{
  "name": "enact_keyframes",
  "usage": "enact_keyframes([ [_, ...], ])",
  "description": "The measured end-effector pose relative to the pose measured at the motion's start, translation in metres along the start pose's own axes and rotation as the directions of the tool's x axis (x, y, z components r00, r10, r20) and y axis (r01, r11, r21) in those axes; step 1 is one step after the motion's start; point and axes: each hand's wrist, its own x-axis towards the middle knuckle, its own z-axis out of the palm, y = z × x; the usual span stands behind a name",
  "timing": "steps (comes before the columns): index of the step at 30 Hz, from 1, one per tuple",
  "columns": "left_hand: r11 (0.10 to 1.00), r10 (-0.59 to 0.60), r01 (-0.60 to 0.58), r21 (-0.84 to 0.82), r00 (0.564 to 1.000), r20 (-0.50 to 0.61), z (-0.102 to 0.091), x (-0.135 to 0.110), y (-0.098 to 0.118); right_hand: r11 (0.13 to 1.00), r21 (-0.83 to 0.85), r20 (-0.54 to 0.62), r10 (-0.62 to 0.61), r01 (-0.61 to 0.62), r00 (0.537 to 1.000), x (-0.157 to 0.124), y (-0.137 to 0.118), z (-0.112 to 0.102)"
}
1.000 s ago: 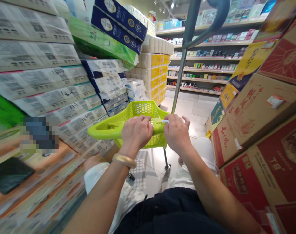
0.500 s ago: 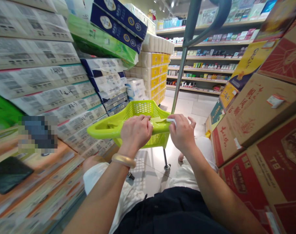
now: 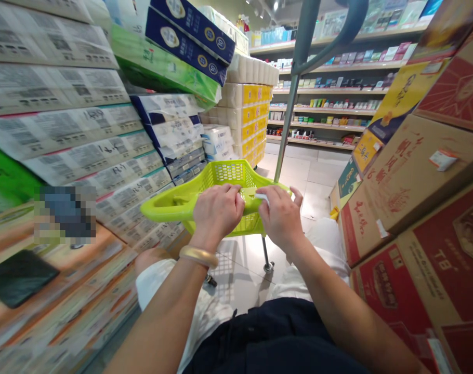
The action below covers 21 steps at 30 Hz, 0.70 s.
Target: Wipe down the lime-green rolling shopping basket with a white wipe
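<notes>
In the head view a lime-green shopping basket (image 3: pixel 170 209) with pierced walls stands on a wheeled metal frame in front of me. My left hand (image 3: pixel 218 208), with a gold bangle at the wrist, is closed around the basket's near rim. Just to its right, my right hand (image 3: pixel 281 213) pinches a small white wipe (image 3: pixel 263 197) against the top of the same rim. Most of the wipe is hidden under the fingers, so its full shape does not show. A short stretch of bare rim lies between both hands.
A metal pole (image 3: pixel 287 124) rises from the cart. Stacked tissue packs (image 3: pixel 84 124) line the left, with a dark phone (image 3: pixel 21 278) lying on the lower ones. Cardboard cartons (image 3: pixel 408 176) are piled at right. Stocked shelves (image 3: pixel 326 93) stand behind.
My right hand has slid left along the rim with the wipe, closer to my left hand. My left hand keeps its hold on the rim.
</notes>
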Motion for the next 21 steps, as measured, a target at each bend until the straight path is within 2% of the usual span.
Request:
enact_keyframes([
  [3, 1.000, -0.007, 0.007, 0.000, 1.000, 0.005, 0.000, 0.000, 0.001, 0.997, -0.028, -0.033, 0.075, -0.076, 0.997, 0.004, 0.016, -0.005],
  [5, 1.000, -0.015, 0.015, 0.002, 1.000, 0.007, 0.000, 0.001, 0.002, 0.994, -0.031, -0.050, 0.101, -0.103, 0.994, 0.006, 0.017, -0.005],
  [7, 1.000, -0.021, 0.021, 0.006, 1.000, 0.010, 0.001, 0.001, 0.003, 0.996, -0.025, -0.050, 0.085, -0.086, 0.995, 0.005, 0.008, -0.001],
  [11, 1.000, -0.019, 0.019, 0.010, 1.000, 0.008, 0.001, 0.001, 0.002, 1.000, 0.003, 0.021, -0.027, 0.027, 0.999, 0.001, -0.019, 0.007],
  [14, 1.000, -0.005, 0.005, 0.006, 1.000, 0.008, 0.000, 0.000, 0.001, 0.999, 0.009, 0.057, -0.049, 0.049, 0.997, -0.001, -0.024, 0.008],
  [18, 1.000, -0.002, 0.002, -0.012, 1.000, 0.014, -0.002, -0.001, -0.001, 1.000, -0.003, 0.030, -0.024, 0.024, 0.999, 0.001, -0.003, 0.000],
  [21, 1.000, -0.008, 0.009, -0.024, 1.000, 0.019, -0.002, -0.001, -0.001, 0.999, -0.018, -0.017, 0.043, -0.044, 0.999, 0.004, 0.017, -0.006],
])
